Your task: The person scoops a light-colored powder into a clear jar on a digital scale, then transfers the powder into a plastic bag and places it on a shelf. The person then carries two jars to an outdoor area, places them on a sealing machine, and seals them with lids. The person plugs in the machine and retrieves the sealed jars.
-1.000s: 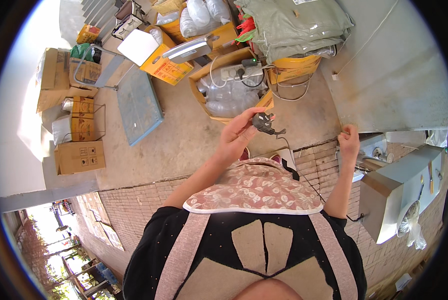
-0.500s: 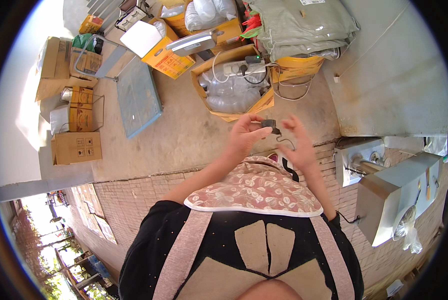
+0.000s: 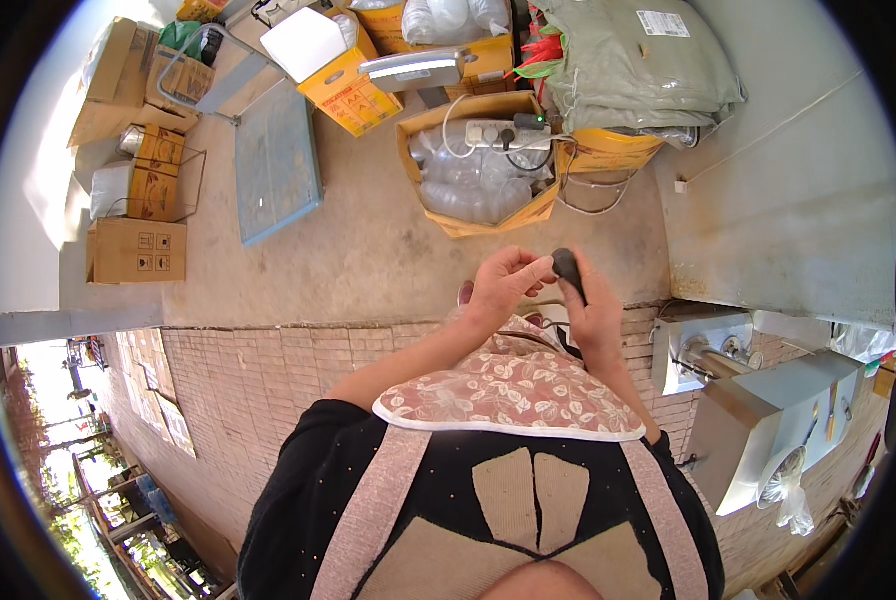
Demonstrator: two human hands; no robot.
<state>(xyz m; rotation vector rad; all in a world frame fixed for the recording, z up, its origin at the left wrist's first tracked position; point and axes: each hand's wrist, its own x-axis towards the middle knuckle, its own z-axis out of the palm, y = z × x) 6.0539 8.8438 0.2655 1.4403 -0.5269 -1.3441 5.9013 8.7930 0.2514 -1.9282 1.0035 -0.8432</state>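
Observation:
A small black rounded object (image 3: 567, 271), longer than wide, is gripped by my right hand (image 3: 600, 315) in front of my apron. Its exact kind cannot be made out. My left hand (image 3: 503, 288) is closed, fingers curled and thumb tip at the object's left edge; whatever those fingers pinch is hidden. Below the hands a thin dark cord (image 3: 556, 324) shows in part, near my shoes. My pink leaf-patterned apron (image 3: 513, 395) bulges out under both wrists.
Ahead is a yellow carton (image 3: 408, 185) of clear plastic bottles, with a white power strip (image 3: 488, 133) on top. A blue platform scale (image 3: 278, 175) stands left of it. Grey-green packages (image 3: 633, 65) are stacked at back right. A metal machine (image 3: 768, 430) stands at my right.
The black object was in my left hand, with a thin cord hanging; now my right hand has closed round it. Both hands have drawn together, and the view has shifted slightly.

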